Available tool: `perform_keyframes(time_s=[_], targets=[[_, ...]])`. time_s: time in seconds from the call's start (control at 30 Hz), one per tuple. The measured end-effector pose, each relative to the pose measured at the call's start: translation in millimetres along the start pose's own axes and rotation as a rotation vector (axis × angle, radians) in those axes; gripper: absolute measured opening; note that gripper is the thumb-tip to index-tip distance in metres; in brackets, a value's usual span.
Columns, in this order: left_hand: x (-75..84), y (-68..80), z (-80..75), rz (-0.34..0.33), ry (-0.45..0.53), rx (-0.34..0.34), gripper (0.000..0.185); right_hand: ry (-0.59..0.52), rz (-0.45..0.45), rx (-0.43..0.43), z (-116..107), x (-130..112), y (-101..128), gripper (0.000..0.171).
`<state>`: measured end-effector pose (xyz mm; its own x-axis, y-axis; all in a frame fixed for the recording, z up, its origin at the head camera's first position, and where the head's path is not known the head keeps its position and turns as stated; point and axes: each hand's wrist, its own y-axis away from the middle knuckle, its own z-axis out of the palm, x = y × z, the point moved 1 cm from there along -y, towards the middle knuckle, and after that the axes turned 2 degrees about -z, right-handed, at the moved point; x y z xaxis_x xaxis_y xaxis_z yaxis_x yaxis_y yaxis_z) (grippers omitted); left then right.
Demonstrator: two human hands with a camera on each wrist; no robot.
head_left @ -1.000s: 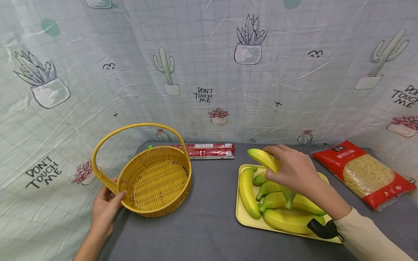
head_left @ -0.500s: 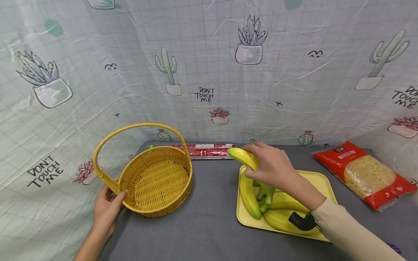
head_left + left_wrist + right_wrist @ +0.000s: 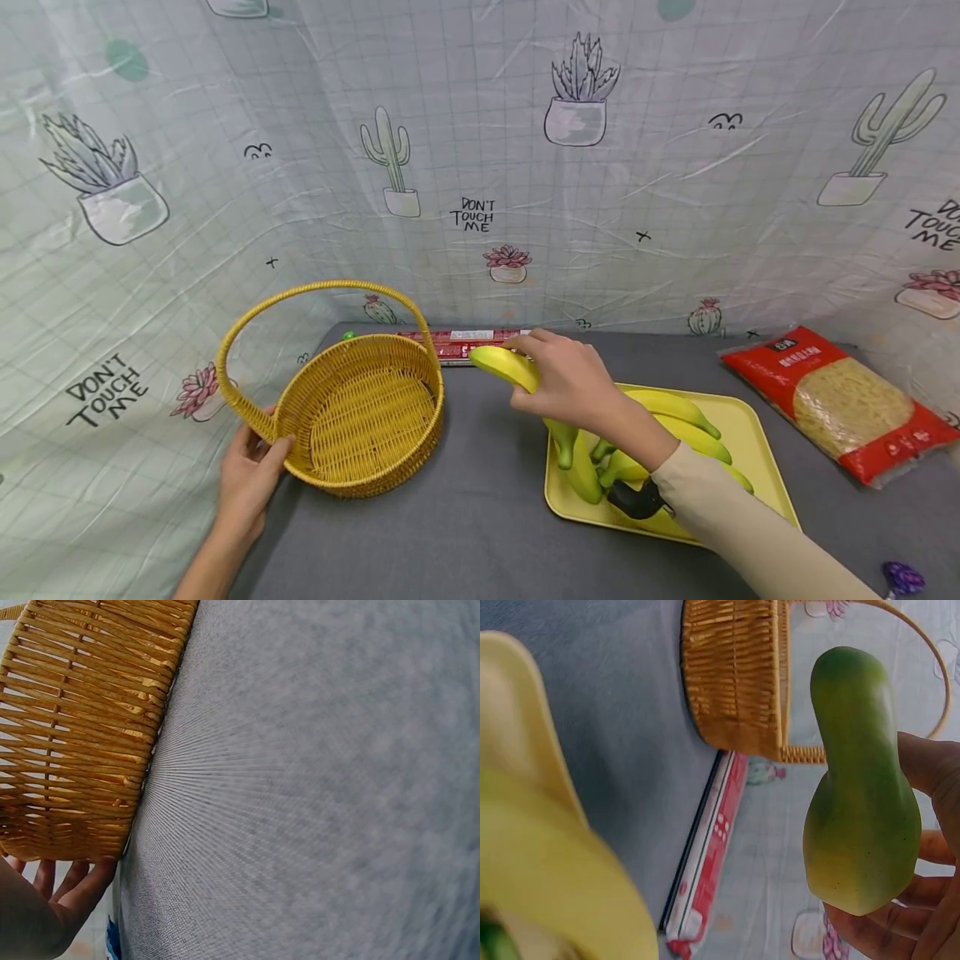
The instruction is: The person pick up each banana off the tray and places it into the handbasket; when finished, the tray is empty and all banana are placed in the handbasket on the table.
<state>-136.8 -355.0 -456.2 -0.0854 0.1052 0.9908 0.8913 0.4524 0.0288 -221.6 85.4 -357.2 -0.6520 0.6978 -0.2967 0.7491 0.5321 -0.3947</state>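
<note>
At the left of the head view, my left hand [image 3: 247, 475] holds the rim of a round yellow wicker basket [image 3: 367, 417], thumb over the edge. The left wrist view shows fingers [image 3: 86, 889] against the lower side of its woven wall [image 3: 82, 735]. My right hand [image 3: 566, 379] grips a banana [image 3: 504, 367] in the air between basket and tray. Its green stem end [image 3: 859, 712] faces the camera in the right wrist view. Several bananas [image 3: 675, 407] lie on the pale yellow tray [image 3: 753, 454], partly hidden by my right arm.
Long red packets [image 3: 457, 337] lie at the back by the patterned curtain [image 3: 510, 183]. A red bag of pasta [image 3: 847, 408] rests right of the tray. A purple-wrapped thing [image 3: 903, 577] sits at the near right, and a small green thing [image 3: 348, 336] shows behind the basket.
My right hand has carried the banana leftward, from above the tray to beyond its left edge. The left hand and the basket have stayed in place.
</note>
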Motion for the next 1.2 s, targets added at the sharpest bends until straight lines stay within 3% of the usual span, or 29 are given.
perform_keyframes(time_s=[0.63, 0.97, 1.2], targets=[[-0.7, -3.1, 2.3, -0.017, -0.052, 0.034, 0.056, 0.043, -0.259, -0.166, 33, -73, -62, 0.051], [0.0, -6.3, 2.1, -0.061, -0.062, 0.048, 0.057, 0.166, -0.289, -0.315, 57, -116, -110, 0.041], [-0.8, -4.0, 4.3, -0.088, -0.035, 0.071, 0.056, 0.143, -0.286, -0.402, 78, -131, -144, 0.03]])
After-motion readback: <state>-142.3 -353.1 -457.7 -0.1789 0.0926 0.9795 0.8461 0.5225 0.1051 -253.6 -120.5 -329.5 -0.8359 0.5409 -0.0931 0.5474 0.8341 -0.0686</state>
